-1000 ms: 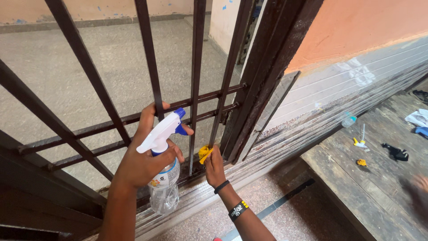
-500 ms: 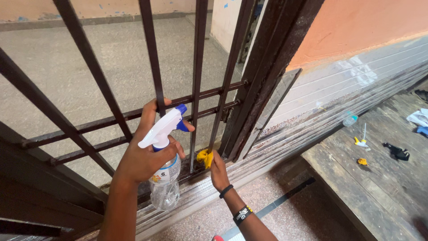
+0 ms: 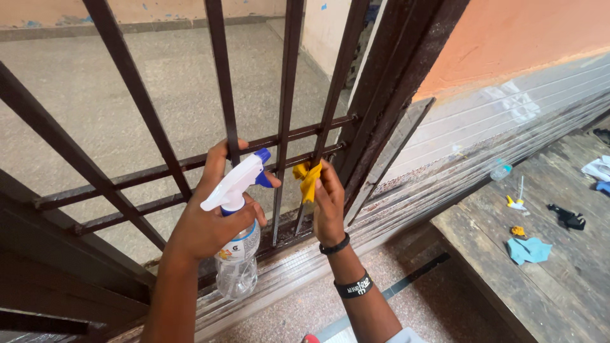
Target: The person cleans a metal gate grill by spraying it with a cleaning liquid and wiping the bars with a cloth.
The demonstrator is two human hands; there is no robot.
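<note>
My left hand [image 3: 206,225] grips a clear spray bottle [image 3: 236,267] with a white and blue trigger head [image 3: 238,183], and its fingers also curl around a dark brown vertical bar [image 3: 222,82] of a metal grille. My right hand [image 3: 328,203] presses a yellow cloth [image 3: 307,178] against another vertical bar [image 3: 321,136], just below the two horizontal rails [image 3: 190,162]. The right wrist wears a black band and a black wristband with pale lettering.
A thick brown frame post [image 3: 387,95] stands right of the bars, beside an orange and white wall [image 3: 508,70]. At the right a dark wooden bench [image 3: 540,267] carries a blue cloth [image 3: 528,249], a small bottle, a spray nozzle and black and white items. Speckled floor lies below.
My right hand has slid the yellow cloth up the bar from near the sill to the horizontal rails. A blue cloth has appeared on the bench. The left hand stays put.
</note>
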